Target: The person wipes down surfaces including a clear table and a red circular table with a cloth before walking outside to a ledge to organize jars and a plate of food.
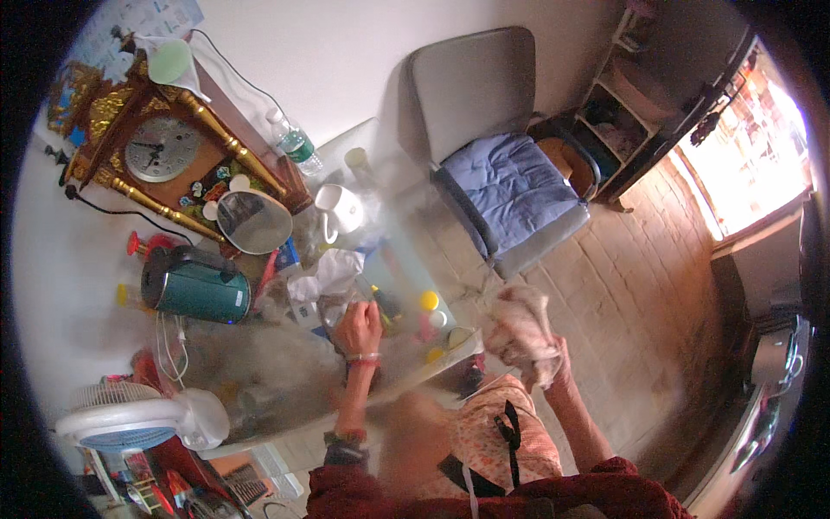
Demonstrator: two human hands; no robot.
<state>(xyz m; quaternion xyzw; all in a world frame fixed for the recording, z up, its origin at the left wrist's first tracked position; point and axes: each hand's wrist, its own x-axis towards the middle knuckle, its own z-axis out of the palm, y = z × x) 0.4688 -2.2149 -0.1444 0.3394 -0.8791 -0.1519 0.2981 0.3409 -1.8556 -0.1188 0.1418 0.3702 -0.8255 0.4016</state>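
Note:
A crumpled, pale grey-brown cloth (519,324) hangs from my right hand (559,364), off the table's front corner and over the floor. Its folds cover most of my fingers. My left hand (360,327) is over the glass-topped table (285,402), fingers curled, against clear and white crumpled packaging (331,276). Whether it grips that packaging is hidden. Just right of this hand lies a dark tube-like item with a yellow tip (382,298). Small round pieces, among them a yellow cap (429,300) and a white one (438,318), sit near the table's right edge.
A white mug (338,213), a water bottle (295,143), a round mirror (254,222) and an ornate clock (155,152) stand along the back. At left are a green electric kettle (198,285) and a white fan (130,415). A cushioned chair (506,188) stands beyond the table.

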